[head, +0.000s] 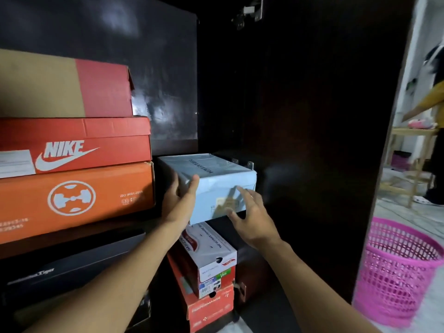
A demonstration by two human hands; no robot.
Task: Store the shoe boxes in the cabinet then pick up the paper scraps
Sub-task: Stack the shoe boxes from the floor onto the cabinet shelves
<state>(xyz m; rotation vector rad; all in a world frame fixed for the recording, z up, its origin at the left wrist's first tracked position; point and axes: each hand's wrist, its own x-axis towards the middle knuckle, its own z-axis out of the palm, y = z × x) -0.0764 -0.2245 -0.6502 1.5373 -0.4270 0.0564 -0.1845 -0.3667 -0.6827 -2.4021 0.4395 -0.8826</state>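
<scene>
A pale blue shoe box (216,174) sits on top of a white shoe box (209,243) and a red-orange one (211,306) inside the dark cabinet (300,116). My left hand (179,200) lies flat against the blue box's left side, with the thumb on its front corner. Spread open, my right hand (249,217) is at the box's front face, its fingertips at or just off the label. No paper scraps are in view.
To the left stands a stack of boxes: a brown-and-red one (60,87), a red Nike box (96,145), an orange box (96,195) and a black box (72,265). A pink mesh basket (396,272) stands on the floor right of the cabinet. Another person (434,99) stands by a wooden table (413,133).
</scene>
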